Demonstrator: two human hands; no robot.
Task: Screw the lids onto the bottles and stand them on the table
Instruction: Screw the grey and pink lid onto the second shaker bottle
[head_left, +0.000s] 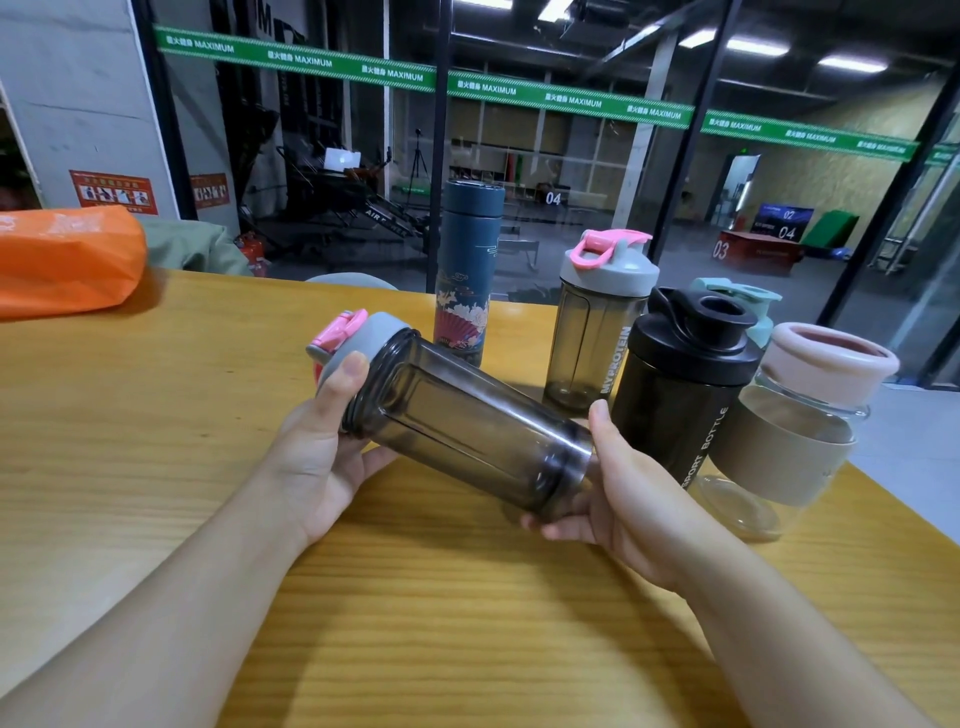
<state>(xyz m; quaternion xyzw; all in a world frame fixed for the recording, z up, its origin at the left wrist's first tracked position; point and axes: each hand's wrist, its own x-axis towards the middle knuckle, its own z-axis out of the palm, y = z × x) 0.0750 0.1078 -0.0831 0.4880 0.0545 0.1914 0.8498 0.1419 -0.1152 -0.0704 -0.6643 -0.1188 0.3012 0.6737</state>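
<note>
Both hands (618, 499) grip smoky translucent cylindrical shaker (467, 431), grey-pink lid (358, 338).

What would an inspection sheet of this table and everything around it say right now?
Surface: wooden table, yellow grain.
Job's things: smoky shaker with grey-pink lid, held tilted; blue flask, second shaker, black bottle and glass jar stand lidded at the right.
Clutter: orange bag.
Grippers: left hand grips the lid end, right hand the base.
Cables: nothing seen.
Surroundings: glass wall, gym behind.
</note>
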